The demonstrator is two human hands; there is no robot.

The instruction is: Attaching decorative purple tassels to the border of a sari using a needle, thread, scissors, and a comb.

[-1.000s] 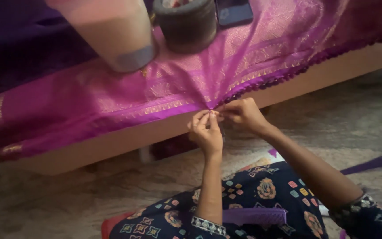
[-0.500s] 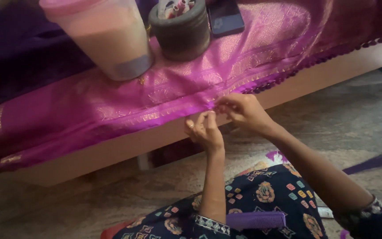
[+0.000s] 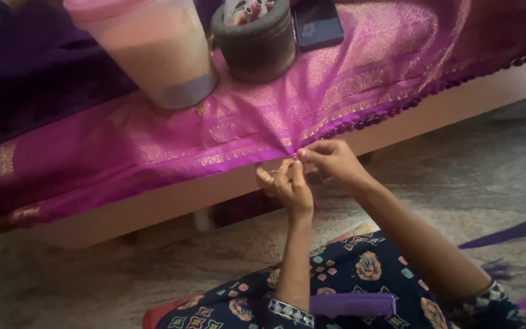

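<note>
The magenta fabric (image 3: 226,131) is judged light, soft and slippery; its hem is pinched in the narrow grip of left hand (image 3: 286,186) and right hand (image 3: 331,161), best taken there.

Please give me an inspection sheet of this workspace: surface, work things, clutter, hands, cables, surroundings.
Surface: low pale platform, draped with cloth.
Work things: magenta fabric with gold pattern, its edge pulled taut toward the hands; dark purple tassels line the edge to the right.
Clutter: pink-lidded plastic jar, round grey container, dark phone, purple comb on the lap.
Hands: left hand and right hand both pinch the fabric edge.
Cables: nothing seen.
Surroundings: grey patterned floor; purple strands at right.
</note>
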